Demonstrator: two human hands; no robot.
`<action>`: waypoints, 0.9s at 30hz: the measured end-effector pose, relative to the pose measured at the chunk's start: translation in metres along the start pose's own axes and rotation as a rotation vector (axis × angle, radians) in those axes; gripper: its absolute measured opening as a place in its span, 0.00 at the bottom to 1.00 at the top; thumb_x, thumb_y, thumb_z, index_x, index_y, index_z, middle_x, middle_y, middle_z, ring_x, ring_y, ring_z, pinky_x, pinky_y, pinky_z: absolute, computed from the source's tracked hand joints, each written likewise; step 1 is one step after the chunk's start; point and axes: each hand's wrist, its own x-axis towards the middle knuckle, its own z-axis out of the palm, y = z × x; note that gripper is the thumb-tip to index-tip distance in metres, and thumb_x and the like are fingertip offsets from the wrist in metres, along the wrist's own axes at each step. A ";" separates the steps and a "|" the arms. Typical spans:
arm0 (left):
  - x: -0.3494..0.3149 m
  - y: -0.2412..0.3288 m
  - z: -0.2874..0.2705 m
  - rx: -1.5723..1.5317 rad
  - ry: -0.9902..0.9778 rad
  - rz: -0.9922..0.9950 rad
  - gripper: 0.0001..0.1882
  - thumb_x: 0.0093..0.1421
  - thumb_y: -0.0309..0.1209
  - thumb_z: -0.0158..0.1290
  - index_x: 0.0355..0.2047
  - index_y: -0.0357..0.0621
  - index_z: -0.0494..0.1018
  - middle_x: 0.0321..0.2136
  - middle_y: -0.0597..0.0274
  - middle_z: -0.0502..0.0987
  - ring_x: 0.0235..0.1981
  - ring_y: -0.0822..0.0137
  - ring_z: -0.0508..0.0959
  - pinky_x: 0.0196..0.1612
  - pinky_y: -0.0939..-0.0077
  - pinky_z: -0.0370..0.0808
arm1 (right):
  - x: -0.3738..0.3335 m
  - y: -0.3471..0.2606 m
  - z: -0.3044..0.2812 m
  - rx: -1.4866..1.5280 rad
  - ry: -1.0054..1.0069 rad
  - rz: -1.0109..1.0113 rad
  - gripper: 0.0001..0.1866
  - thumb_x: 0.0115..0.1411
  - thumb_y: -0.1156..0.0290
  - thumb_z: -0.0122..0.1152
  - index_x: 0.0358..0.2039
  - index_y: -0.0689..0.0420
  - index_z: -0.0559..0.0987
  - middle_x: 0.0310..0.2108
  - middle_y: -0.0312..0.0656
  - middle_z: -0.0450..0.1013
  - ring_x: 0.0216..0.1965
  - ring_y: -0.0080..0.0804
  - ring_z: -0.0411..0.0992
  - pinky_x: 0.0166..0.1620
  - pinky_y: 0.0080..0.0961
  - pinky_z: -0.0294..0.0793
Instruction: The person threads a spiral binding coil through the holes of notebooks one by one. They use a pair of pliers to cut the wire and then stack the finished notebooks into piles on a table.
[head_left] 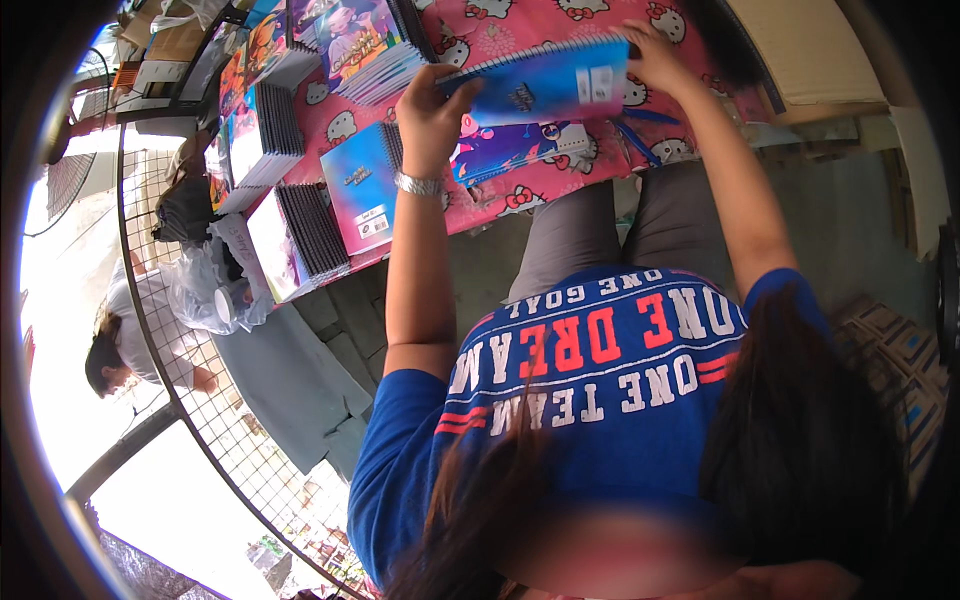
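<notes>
Both my hands hold a blue spiral-bound notebook (545, 85) above the table, its coil along the far edge. My left hand (430, 112), with a metal watch at the wrist, grips its left end with the thumb on the cover. At the right end, my right hand (655, 62) closes on the corner; some of its fingers are hidden. Below the notebook lies a purple and blue printed cover (515, 150) with small holes along one edge. Another blue spiral notebook (358, 190) rests just left of my left forearm.
Stacks of spiral notebooks (365, 45) stand at the far left on the pink patterned tablecloth (520, 203). Slim blue objects (640, 143) lie to the right. A cardboard box (800, 50) is at the far right. Beyond a wire mesh (200, 420), a person (140, 330) bends over at left.
</notes>
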 end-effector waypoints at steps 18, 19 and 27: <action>-0.054 -0.002 0.004 -0.054 0.251 -0.039 0.13 0.61 0.32 0.60 0.44 0.40 0.75 0.18 0.67 0.73 0.18 0.80 0.75 0.21 0.83 0.74 | -0.084 -0.197 -0.073 0.564 0.143 -0.139 0.31 0.55 0.66 0.67 0.59 0.55 0.71 0.52 0.45 0.68 0.50 0.41 0.71 0.53 0.33 0.71; -0.054 -0.006 0.003 -0.130 0.253 -0.091 0.13 0.61 0.32 0.61 0.44 0.40 0.75 0.18 0.66 0.73 0.18 0.79 0.76 0.21 0.83 0.74 | -0.080 -0.205 -0.076 0.583 0.120 -0.166 0.31 0.55 0.66 0.68 0.59 0.56 0.71 0.52 0.45 0.69 0.51 0.41 0.71 0.53 0.32 0.71; -0.062 -0.005 0.005 -0.007 0.198 0.048 0.15 0.60 0.22 0.59 0.47 0.34 0.71 0.32 0.60 0.77 0.29 0.75 0.79 0.28 0.81 0.79 | -0.059 -0.243 -0.081 0.504 0.128 -0.256 0.32 0.49 0.64 0.70 0.56 0.54 0.74 0.50 0.41 0.71 0.50 0.42 0.70 0.55 0.36 0.69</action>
